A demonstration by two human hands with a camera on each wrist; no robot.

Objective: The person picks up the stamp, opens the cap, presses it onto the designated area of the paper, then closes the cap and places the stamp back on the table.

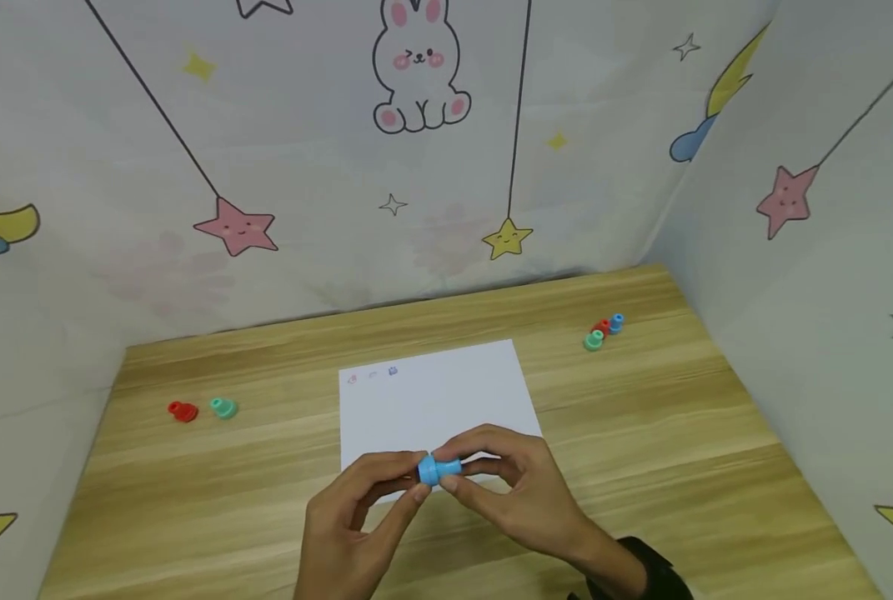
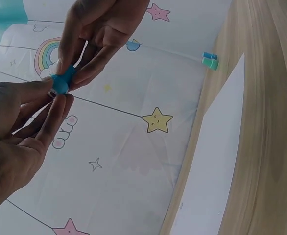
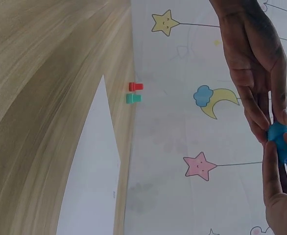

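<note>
Both hands hold a small blue toy stamp (image 1: 429, 470) between them, over the near edge of the paper in the head view. My left hand (image 1: 359, 512) pinches its wide end between thumb and fingers. With thumb and fingertips my right hand (image 1: 524, 492) grips the narrow handle end. The left wrist view shows the blue stamp (image 2: 61, 84) tilted, fingertips of both hands around it. Beneath lies a white sheet of paper (image 1: 438, 404), with a few small printed marks (image 1: 393, 371) along its far left, one reddish, one faint, one dark blue.
At the table's left lie a red stamp (image 1: 183, 411) and a green stamp (image 1: 224, 407). A cluster at the back right has a green stamp (image 1: 593, 341), a red one (image 1: 602, 327) and a blue one (image 1: 616, 323). Cartoon-printed sheets (image 1: 326, 150) enclose the wooden table (image 1: 679, 433).
</note>
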